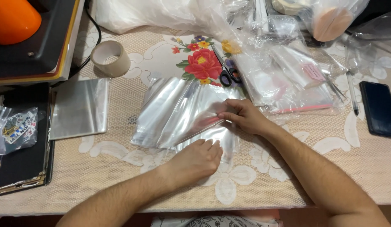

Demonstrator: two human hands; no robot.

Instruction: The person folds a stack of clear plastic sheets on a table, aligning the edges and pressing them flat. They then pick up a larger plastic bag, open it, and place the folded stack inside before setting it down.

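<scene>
At table centre lies a fanned stack of clear plastic sleeves point(178, 113). The left hand point(195, 159) presses its 6 o'clock edge, fingers together and flat. The right hand point(245, 115) pinches its 3 o'clock edge. A tape roll point(110, 58) sits at 10 o'clock, and a pink label point(314, 72) on bagged sleeves point(288, 80) at 2 o'clock.

A fanned stack of clear plastic sleeves point(178, 111) lies mid-desk; left of it a flat clear sleeve pile point(80, 108), right a pink-labelled clear zip bag point(300, 82), farther right a dark phone screen point(379, 108).
</scene>
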